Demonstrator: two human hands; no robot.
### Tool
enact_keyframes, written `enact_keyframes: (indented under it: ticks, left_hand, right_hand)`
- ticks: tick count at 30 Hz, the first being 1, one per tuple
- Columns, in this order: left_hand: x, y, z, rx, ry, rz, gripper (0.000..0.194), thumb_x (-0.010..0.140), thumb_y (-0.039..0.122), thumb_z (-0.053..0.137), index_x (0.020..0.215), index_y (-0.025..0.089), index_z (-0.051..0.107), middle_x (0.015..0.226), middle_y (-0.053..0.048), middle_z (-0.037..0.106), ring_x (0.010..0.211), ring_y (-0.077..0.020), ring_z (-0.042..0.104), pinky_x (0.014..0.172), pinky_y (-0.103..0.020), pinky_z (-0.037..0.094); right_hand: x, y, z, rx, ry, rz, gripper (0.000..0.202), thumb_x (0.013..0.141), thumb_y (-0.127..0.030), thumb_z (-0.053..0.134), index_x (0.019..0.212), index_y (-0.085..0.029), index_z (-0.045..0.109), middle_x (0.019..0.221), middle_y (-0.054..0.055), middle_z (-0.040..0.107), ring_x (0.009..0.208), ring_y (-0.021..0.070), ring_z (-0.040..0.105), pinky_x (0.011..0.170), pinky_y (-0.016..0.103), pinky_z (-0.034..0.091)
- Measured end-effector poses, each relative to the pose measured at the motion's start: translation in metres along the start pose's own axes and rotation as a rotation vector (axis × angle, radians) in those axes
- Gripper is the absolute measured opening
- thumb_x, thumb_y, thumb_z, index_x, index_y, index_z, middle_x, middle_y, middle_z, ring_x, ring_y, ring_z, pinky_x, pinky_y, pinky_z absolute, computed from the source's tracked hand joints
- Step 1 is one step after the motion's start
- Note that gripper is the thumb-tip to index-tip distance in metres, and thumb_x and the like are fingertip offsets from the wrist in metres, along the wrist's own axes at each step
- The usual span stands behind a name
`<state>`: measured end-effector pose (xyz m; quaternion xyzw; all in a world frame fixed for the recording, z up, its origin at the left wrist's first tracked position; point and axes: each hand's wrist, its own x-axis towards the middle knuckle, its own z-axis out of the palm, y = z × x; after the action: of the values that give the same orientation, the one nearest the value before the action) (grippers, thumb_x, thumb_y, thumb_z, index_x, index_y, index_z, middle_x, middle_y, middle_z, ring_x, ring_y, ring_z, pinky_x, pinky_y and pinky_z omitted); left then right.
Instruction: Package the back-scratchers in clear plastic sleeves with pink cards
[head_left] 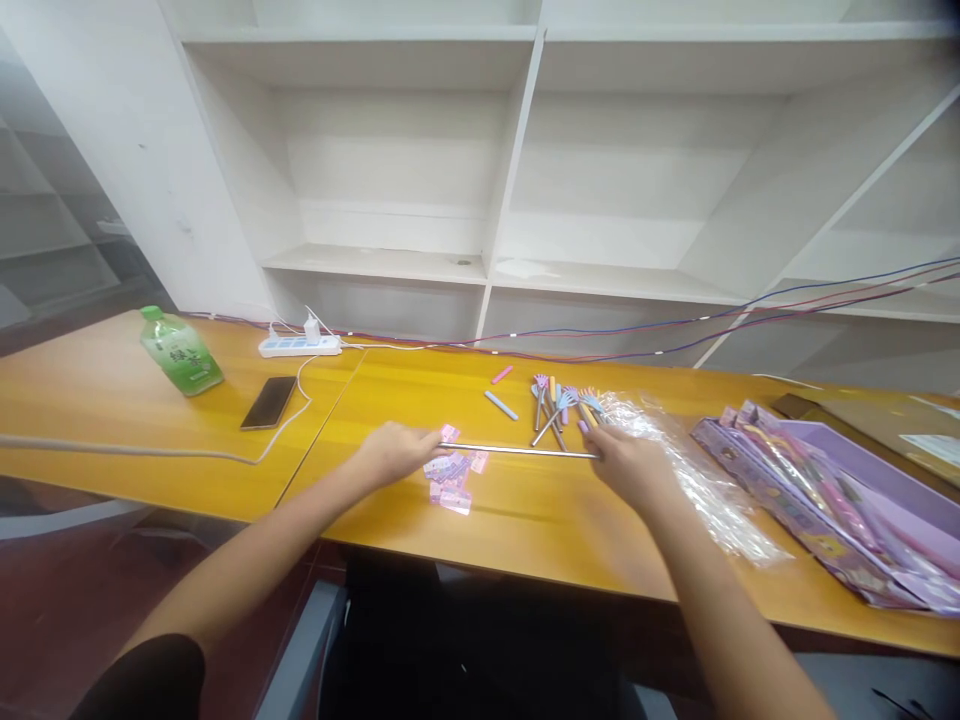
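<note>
A thin silver back scratcher rod [517, 451] stretches almost level between my two hands, above the table. My left hand [397, 452] is closed round its left end, over several small pink and purple printed cards [450, 490]. Closed on the opposite end is my right hand [626, 458]; both rod ends are hidden in the fingers. Just behind the right hand lies a pile of small back scratchers [553, 402] with hand-shaped heads and metal shafts. A blue tube [501, 405] and a pink tube [502, 375] rest left of the pile.
Clear plastic wrappers [697, 490] lie right of my right hand, beside a purple box [795, 510] of packaged items. A cardboard box [877, 430] is behind it. Leftward are a green bottle [180, 350], a phone [268, 403] and a power strip [300, 346] with a white cable.
</note>
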<state>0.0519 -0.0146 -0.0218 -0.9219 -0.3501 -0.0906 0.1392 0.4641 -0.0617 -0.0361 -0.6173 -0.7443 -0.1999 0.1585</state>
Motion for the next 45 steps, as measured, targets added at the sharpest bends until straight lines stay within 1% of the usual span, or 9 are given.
enact_keyframes:
  ticks: [4,6,8,16,21,29,37,42,45]
  left_hand:
    - [0.041,0.054,0.013,-0.075,-0.029,0.022,0.044,0.108,0.053,0.036,0.104,0.019,0.063,0.082,-0.01,0.074,0.062,-0.0195,0.066,0.057,-0.027,0.038]
    - [0.05,0.066,0.02,-0.123,-0.01,0.038,0.041,0.108,0.052,0.038,0.104,0.019,0.063,0.082,-0.009,0.074,0.063,-0.0193,0.067,0.059,-0.028,0.04]
    - [0.051,0.068,0.028,-0.142,0.02,0.042,0.04,0.108,0.051,0.04,0.103,0.018,0.063,0.082,-0.009,0.074,0.064,-0.019,0.068,0.059,-0.028,0.04]
    - [0.044,0.033,0.062,-0.195,0.018,0.011,0.043,0.106,0.054,0.044,0.094,0.019,0.067,0.088,-0.009,0.075,0.079,-0.0208,0.071,0.06,-0.028,0.038]
    - [0.039,0.028,0.075,-0.371,-0.019,-0.087,0.043,0.103,0.059,0.048,0.097,0.024,0.073,0.092,-0.005,0.077,0.081,-0.019,0.07,0.063,-0.027,0.039]
    - [0.04,0.033,0.075,-0.444,0.008,-0.086,0.041,0.102,0.057,0.051,0.097,0.025,0.076,0.091,-0.004,0.078,0.079,-0.0177,0.069,0.062,-0.026,0.037]
    - [0.039,0.029,0.072,-0.415,0.027,-0.043,0.036,0.104,0.05,0.052,0.099,0.025,0.077,0.092,-0.004,0.078,0.081,-0.0174,0.069,0.064,-0.026,0.042]
    - [0.041,0.026,0.052,-0.205,0.049,0.07,0.044,0.108,0.048,0.04,0.1,0.022,0.075,0.087,-0.007,0.075,0.075,-0.0167,0.067,0.06,-0.026,0.038]
    - [0.034,0.012,0.028,-0.089,0.063,0.102,0.045,0.109,0.048,0.037,0.102,0.021,0.071,0.087,-0.007,0.073,0.073,-0.0172,0.066,0.057,-0.027,0.034]
  right_hand:
    - [0.024,-0.102,0.0,0.037,-0.028,-0.066,0.022,0.095,-0.01,0.045,0.088,-0.018,0.065,0.087,0.008,0.068,0.063,0.0161,0.051,0.058,0.032,0.017]
    - [0.028,-0.132,0.001,0.039,-0.046,-0.047,0.019,0.096,-0.011,0.048,0.091,-0.017,0.065,0.088,0.009,0.067,0.064,0.0166,0.053,0.058,0.033,0.015]
    - [0.029,-0.146,0.005,0.053,-0.076,-0.035,0.015,0.097,-0.013,0.051,0.093,-0.017,0.065,0.088,0.01,0.067,0.066,0.0169,0.055,0.058,0.033,0.015]
    - [0.026,-0.145,0.053,0.126,-0.164,-0.155,0.022,0.104,-0.021,0.05,0.093,-0.016,0.068,0.086,0.01,0.069,0.074,0.0191,0.059,0.062,0.032,0.02]
    - [0.025,-0.146,0.069,0.229,-0.206,-0.164,0.024,0.107,-0.026,0.05,0.096,-0.017,0.069,0.092,0.008,0.071,0.08,0.0188,0.061,0.065,0.03,0.025]
    - [0.022,-0.138,0.065,0.325,-0.232,-0.06,0.015,0.102,-0.022,0.056,0.095,-0.021,0.069,0.096,0.004,0.073,0.083,0.0186,0.063,0.066,0.029,0.029]
    - [0.022,-0.136,0.062,0.329,-0.217,-0.073,0.018,0.103,-0.019,0.053,0.094,-0.02,0.067,0.094,0.004,0.071,0.081,0.0182,0.061,0.066,0.029,0.027]
    - [0.024,-0.136,0.046,0.204,-0.173,-0.162,0.024,0.103,-0.01,0.046,0.091,-0.019,0.066,0.089,0.007,0.068,0.08,0.0193,0.057,0.071,0.031,0.028]
    - [0.022,-0.117,0.023,0.142,-0.103,-0.194,0.026,0.099,-0.006,0.044,0.086,-0.018,0.064,0.084,0.006,0.065,0.076,0.0192,0.054,0.072,0.032,0.028]
